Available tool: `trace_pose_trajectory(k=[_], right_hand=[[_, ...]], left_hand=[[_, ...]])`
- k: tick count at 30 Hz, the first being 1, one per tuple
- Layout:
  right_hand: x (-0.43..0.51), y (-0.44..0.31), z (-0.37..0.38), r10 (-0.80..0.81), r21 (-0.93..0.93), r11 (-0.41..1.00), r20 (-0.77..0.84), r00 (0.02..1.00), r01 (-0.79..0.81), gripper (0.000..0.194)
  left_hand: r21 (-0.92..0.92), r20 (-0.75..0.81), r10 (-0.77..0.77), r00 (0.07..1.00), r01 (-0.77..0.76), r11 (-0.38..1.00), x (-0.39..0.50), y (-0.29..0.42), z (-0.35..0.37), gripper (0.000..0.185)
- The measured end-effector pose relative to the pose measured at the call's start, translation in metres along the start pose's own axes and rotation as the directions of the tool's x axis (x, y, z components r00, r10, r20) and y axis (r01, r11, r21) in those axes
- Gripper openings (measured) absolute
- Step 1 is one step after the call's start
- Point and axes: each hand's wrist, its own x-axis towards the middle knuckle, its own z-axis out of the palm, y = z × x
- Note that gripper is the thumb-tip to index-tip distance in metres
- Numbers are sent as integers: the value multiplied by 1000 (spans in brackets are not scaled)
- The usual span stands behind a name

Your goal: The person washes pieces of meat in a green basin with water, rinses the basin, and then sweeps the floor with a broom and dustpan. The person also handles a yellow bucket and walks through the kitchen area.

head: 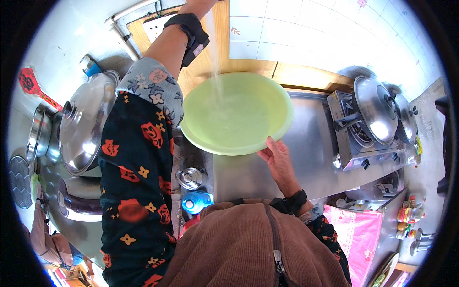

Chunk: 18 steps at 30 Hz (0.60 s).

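Note:
A light green plastic basin (238, 138) sits tilted over the steel counter, with shallow water inside. From the top edge a stream of water (215, 53) falls into its left part. My right hand (278, 159) pinches the basin's near right rim between thumb and fingers. My left arm reaches up past the basin's left side. Only the base of my left hand (200, 6) shows at the top edge, beyond a black wrist strap; its fingers and whatever they touch are out of view.
Right of the basin, lidded pans (376, 111) stand on a gas stove (358, 158). A large lidded pot (88, 125) is at left. A metal kettle (190, 178) and blue bottle (196, 202) stand below the basin. A person's arm (37, 222) shows far left.

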Motion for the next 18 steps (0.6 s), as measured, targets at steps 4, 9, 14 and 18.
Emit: trace_pose_trajectory(k=[4,9,14,18], right_hand=[[1,1,0,-12,43,999,31,999,11,18],[1,2,0,-21,35,999,18,1000,20,17],[3,3,-2,-30,19,999,29,999,29,17],[4,4,-5,-35,14,999,41,999,35,19]], left_hand=[[18,7,-52,999,51,999,0,3,-3,36],[20,-79,-39,996,41,999,0,1,5,33],[49,-97,-76,992,81,995,2,1,11,25],[52,-54,-81,995,84,995,5,4,6,25]])
